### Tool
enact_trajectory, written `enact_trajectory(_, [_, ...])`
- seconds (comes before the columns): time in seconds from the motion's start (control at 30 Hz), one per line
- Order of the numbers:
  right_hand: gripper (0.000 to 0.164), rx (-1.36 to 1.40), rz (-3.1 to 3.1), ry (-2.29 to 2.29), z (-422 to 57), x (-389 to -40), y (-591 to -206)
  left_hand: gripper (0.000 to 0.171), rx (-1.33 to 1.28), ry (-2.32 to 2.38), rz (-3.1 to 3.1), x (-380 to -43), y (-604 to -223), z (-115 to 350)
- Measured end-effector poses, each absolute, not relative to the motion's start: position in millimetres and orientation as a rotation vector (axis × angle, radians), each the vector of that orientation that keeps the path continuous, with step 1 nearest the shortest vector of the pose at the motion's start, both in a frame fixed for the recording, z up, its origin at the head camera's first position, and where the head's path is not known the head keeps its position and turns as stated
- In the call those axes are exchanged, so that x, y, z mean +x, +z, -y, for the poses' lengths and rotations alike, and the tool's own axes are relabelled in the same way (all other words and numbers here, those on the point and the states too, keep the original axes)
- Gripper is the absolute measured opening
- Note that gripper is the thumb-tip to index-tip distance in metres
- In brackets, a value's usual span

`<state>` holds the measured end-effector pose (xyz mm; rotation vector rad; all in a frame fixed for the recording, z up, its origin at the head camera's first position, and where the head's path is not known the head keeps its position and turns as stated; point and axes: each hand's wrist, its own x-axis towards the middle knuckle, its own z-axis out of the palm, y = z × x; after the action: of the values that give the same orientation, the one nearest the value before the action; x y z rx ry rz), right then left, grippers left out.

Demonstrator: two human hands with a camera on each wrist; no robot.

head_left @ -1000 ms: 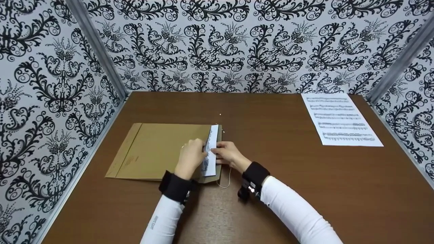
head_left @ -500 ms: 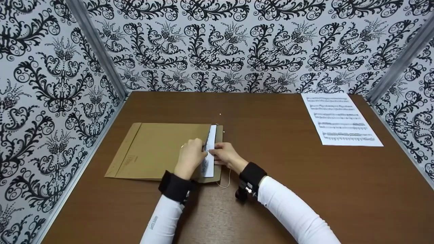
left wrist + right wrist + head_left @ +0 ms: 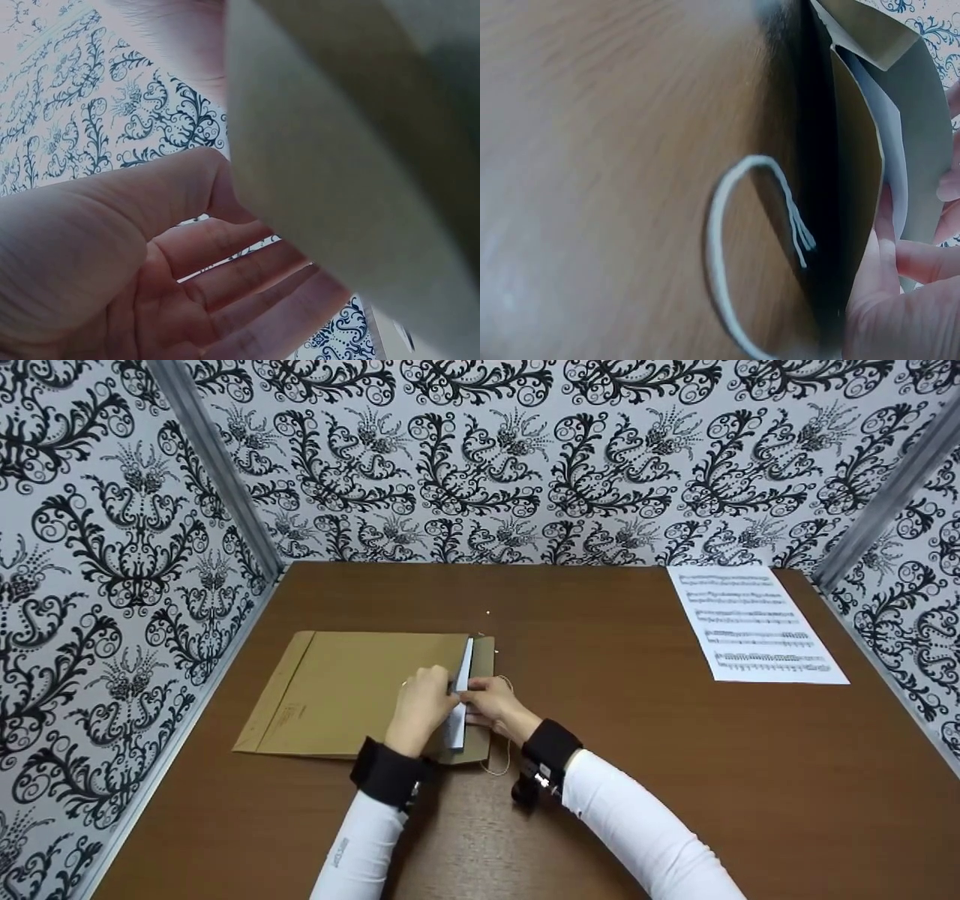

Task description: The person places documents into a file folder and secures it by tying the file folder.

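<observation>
A brown paper envelope (image 3: 360, 682) lies on the table with its mouth toward the right. My left hand (image 3: 424, 705) pinches the top layer at that mouth between thumb and fingers, lifting it a little. A narrow strip of printed sheet music (image 3: 457, 731) shows inside the mouth; the rest is hidden in the envelope. My right hand (image 3: 496, 706) pinches the outer edge of the sheet music, thumb on top, fingers beneath. In the right wrist view the white sheet stands between the envelope's two layers, with the right hand (image 3: 900, 300) at its edge.
A thin white string (image 3: 720, 240) loops from the envelope's mouth onto the brown table (image 3: 600, 615). Another page of sheet music (image 3: 757, 622) lies at the back right. Patterned wall panels (image 3: 480, 457) enclose the table's back and sides.
My right hand has moved left, and the sheet music has slid deeper into the envelope, its visible strip narrowing. My left hand has stayed at the envelope's mouth.
</observation>
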<state>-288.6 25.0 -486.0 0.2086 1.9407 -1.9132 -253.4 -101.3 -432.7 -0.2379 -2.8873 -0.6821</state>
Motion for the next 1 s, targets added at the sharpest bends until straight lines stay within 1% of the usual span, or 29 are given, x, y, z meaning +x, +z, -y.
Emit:
enact_trajectory(0.17, [0.033, 0.206, -1.907, -1.947, -21, -288, -486, 0.009, -0.236, -0.72, 2.888, -254, -433, 103])
enact_trajectory(0.37, [0.038, 0.2, -1.883, -1.974, -18, -287, -487, 0.012, -0.248, -0.735, 2.905, -256, -431, 104])
enact_trajectory(0.47, [0.044, 0.204, -1.893, -1.963, -18, -286, -486, 0.014, -0.233, -0.757, 2.93, -256, -430, 105])
enact_trajectory(0.57, [0.047, 0.199, -1.903, -1.962, -17, -285, -486, 0.016, -0.219, -0.779, 2.948, -257, -429, 106])
enact_trajectory(0.6, [0.047, 0.198, -1.905, -1.963, -17, -285, -486, 0.016, -0.217, -0.782, 2.949, -256, -428, 106])
enact_trajectory(0.77, [0.036, 0.183, -1.883, -1.998, -15, -285, -487, 0.017, -0.218, -0.783, 2.948, -256, -428, 107])
enact_trajectory(1.0, [0.039, 0.174, -1.868, -2.022, -11, -284, -490, 0.019, -0.217, -0.783, 2.947, -256, -428, 107])
